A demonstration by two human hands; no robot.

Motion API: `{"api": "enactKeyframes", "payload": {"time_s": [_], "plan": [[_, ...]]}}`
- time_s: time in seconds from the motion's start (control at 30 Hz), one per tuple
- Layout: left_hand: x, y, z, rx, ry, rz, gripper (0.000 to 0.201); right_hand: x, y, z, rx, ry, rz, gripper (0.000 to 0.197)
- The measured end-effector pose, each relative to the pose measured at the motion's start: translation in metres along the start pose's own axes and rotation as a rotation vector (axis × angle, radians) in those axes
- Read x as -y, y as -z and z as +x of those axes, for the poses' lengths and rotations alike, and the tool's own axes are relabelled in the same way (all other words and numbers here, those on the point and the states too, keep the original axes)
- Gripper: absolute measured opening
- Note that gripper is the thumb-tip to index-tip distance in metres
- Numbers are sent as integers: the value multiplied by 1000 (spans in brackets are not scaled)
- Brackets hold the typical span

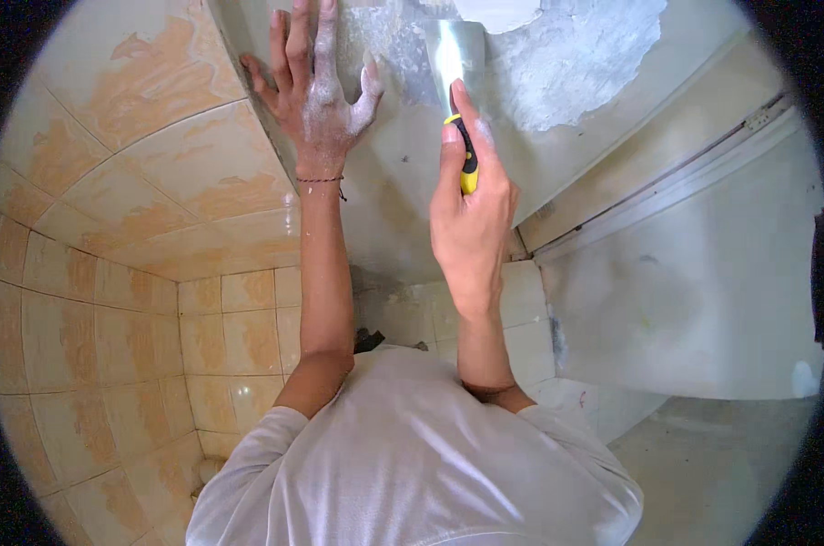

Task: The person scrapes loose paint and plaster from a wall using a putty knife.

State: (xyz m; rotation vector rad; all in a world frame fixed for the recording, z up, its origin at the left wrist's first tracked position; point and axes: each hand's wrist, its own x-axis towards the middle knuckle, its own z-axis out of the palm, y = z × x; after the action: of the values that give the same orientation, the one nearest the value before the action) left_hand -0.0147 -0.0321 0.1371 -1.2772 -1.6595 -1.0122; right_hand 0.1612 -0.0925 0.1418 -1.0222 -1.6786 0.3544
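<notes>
My right hand [474, 205] is closed around the yellow and black handle of a putty knife [454, 56], its index finger stretched along the neck of the blade. The wide metal blade lies at a rough grey and white patch [571, 64] on the wall [389, 218]; whether its edge touches cannot be told. Left of the knife, my left hand [321, 100] is spread against the wall with fingers apart, and holds nothing. White dust coats its thumb and back, and a thin dark cord circles the wrist. The fingertips reach the picture's upper edge.
Orange and cream marbled tiles [202, 164] cover the wall on the left, meeting the plain wall at a corner edge. To the right, a pale door [685, 273] stands beside a frame [648, 196]. A grey floor [703, 455] shows at lower right.
</notes>
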Motion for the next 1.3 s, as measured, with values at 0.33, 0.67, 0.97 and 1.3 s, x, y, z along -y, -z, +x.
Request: {"api": "enactKeyframes", "payload": {"time_s": [0.33, 0.67, 0.97, 1.3], "plan": [[3, -7, -3, -85, -21, -119, 80, 0, -8, 0, 17, -78, 92, 40], [3, -9, -1, -81, -35, -96, 77, 0, -23, 10, -73, 19, 167, 38], [2, -10, 0, -145, -48, -111, 71, -2, -21, 11, -115, 114, 55, 38], [1, -3, 0, -121, -30, -108, 65, 5, -13, 10, -90, 72, 107, 38]]}}
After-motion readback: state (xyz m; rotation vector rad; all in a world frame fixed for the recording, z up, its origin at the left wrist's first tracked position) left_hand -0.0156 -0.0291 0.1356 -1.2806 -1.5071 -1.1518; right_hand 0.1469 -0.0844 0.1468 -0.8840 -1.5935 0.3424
